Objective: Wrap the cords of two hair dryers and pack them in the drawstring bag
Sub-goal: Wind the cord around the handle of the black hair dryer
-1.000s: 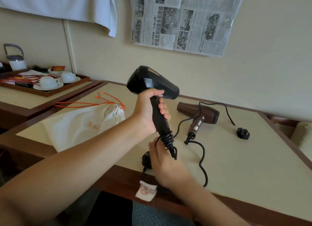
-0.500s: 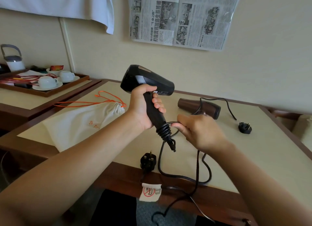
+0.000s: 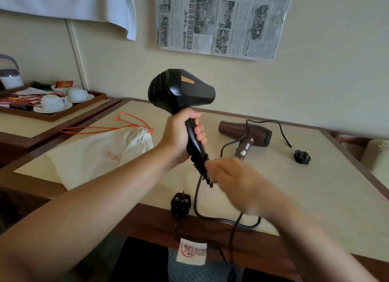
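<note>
Head view: left hand (image 3: 181,134) fingers grip the upright black dryer (image 3: 181,92); blurred right hand (image 3: 233,183) fingers' hold unclear.

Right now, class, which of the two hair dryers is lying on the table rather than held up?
The brown hair dryer, lying on its side on the table. The black hair dryer is gripped upright by the left hand.
</note>
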`<action>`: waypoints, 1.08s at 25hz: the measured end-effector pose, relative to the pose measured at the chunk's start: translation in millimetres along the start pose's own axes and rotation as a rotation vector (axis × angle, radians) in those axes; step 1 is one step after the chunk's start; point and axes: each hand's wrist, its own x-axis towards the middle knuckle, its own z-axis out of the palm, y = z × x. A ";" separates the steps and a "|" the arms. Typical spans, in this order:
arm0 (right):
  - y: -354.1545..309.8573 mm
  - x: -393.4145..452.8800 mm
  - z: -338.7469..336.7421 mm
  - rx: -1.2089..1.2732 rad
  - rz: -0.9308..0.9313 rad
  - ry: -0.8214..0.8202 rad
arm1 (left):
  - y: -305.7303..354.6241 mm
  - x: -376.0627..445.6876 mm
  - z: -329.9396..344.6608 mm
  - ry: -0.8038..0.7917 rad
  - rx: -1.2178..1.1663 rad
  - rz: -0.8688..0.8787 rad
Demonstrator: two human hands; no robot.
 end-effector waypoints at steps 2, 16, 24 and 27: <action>13.4 4.7 -28.5 -0.199 -0.117 0.211 | 6.5 -4.6 -3.0 -0.002 0.056 -0.014; -10.7 -1.1 29.0 0.348 0.135 -0.104 | -7.7 -0.3 8.3 -0.040 0.044 -0.035; 38.0 -6.7 2.8 -0.439 -0.200 0.387 | -2.1 -10.7 0.0 0.110 -0.080 -0.066; 19.7 -22.6 50.4 -0.556 -0.212 0.253 | -1.8 -8.1 5.2 0.200 -0.204 -0.047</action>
